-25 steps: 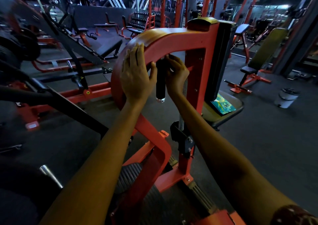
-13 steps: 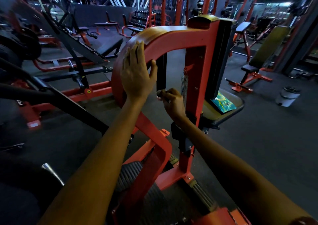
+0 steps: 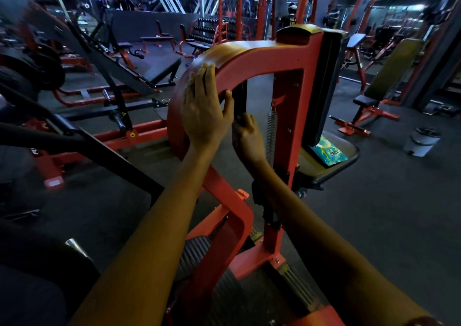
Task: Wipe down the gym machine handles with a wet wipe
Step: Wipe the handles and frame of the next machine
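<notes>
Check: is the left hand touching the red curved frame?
Touching. The head view shows the left hand lying flat on the red curved frame, fingers straight along its edge.

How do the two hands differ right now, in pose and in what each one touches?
The left hand lies flat with straight fingers on the curved red frame, thumb hooked over its inner edge; the right hand is curled round the lower end of the black handle. The left hand sits higher, the right hand lower and partly behind it. No wipe is visible in either. Both are on the same machine.
</notes>
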A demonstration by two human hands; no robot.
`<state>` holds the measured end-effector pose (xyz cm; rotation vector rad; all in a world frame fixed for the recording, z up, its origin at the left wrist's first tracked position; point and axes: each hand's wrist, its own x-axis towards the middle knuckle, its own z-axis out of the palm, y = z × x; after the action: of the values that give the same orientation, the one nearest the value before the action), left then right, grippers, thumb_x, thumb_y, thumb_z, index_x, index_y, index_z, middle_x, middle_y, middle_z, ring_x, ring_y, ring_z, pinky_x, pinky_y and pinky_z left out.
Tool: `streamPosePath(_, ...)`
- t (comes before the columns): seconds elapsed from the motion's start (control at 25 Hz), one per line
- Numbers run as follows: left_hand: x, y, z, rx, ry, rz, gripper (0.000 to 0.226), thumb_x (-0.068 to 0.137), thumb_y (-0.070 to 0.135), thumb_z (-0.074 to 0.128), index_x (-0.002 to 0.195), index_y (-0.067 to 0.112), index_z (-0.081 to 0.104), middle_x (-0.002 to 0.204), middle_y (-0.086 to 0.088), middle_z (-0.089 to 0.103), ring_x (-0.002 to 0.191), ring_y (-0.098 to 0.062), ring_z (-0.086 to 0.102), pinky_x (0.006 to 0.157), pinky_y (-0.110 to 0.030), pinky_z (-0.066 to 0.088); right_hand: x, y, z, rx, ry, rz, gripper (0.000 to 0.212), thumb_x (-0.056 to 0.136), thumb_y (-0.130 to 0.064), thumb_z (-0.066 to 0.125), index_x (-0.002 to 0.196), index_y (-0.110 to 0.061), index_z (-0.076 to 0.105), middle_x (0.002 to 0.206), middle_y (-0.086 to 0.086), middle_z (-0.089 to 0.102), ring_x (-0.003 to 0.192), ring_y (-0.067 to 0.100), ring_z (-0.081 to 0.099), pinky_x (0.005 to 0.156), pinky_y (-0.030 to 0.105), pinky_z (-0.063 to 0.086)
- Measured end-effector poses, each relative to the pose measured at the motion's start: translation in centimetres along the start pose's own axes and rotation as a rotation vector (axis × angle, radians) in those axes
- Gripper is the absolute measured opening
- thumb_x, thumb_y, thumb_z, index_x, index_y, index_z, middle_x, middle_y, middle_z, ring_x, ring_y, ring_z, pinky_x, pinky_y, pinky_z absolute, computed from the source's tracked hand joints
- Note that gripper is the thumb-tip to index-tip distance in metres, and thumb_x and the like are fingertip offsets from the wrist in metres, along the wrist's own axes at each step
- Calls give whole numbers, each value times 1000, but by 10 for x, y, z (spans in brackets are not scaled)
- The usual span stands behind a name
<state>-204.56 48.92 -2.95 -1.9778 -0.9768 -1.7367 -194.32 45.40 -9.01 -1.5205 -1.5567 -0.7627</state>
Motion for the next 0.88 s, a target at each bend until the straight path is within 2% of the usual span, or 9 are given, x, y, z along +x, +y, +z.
streamPosePath(0.12,0,1,0,-3,22,19,50,87,30,54,126,-1,56,126,-18,59,118,-33,56,97,-41,48,-31,4,-1,70,-133,58,21,76,9,60,95,6,66,86,21,56,76,35,57,47,34,47)
streamPosePath(0.36,-1,0,-1,11,30,25,50,87,30,52,126,-1,56,127,-18,59,118,-33,55,99,-39,44,44,-3,-39,132,175,52,21,83,-8,51,96,3,63,84,20,56,72,36,57,54,36,43)
streamPosePath(0.44,-1,0,-1,7,31,24,50,87,29,53,126,0,56,127,-17,59,118,-33,56,99,-38,44,41,2,-37,136,38,98,27,85,4,48,109,2,61,106,18,52,93,32,50,75,38,42)
streamPosePath(0.52,-1,0,-1,1,24,19,49,87,30,53,126,0,56,127,-17,59,118,-32,56,97,-38,46,23,16,-26,109,-76,147,32,90,4,43,118,2,57,121,19,51,103,23,42,87,26,36)
streamPosePath(0.6,0,0,-1,4,23,13,49,87,30,54,126,0,56,126,-17,59,117,-33,56,95,-39,48,7,13,-24,107,-112,147,26,92,-2,46,114,1,60,111,19,56,92,20,49,83,25,41)
streamPosePath(0.64,1,0,-1,0,21,12,49,87,30,54,126,0,56,126,-17,59,117,-33,57,95,-40,49,-1,12,-22,137,-108,169,20,89,-2,52,106,2,63,100,18,59,83,22,55,74,31,49)
streamPosePath(0.72,0,0,-1,-6,15,16,49,87,29,54,126,-1,56,126,-18,59,117,-33,56,96,-40,48,-18,12,-17,98,-124,8,14,79,5,64,92,6,66,87,20,61,72,30,62,53,33,53)
streamPosePath(0.8,0,0,-1,-8,16,16,49,88,29,53,126,-1,56,126,-18,59,117,-33,56,96,-41,49,-13,7,-24,146,-181,58,18,76,6,64,93,5,68,84,22,60,67,32,62,52,28,50)
streamPosePath(0.88,0,0,-1,-6,17,16,49,88,30,53,126,-1,56,126,-18,59,117,-33,56,95,-40,49,12,4,-36,197,-65,139,24,75,5,61,98,1,69,81,20,58,64,30,59,51,27,44)
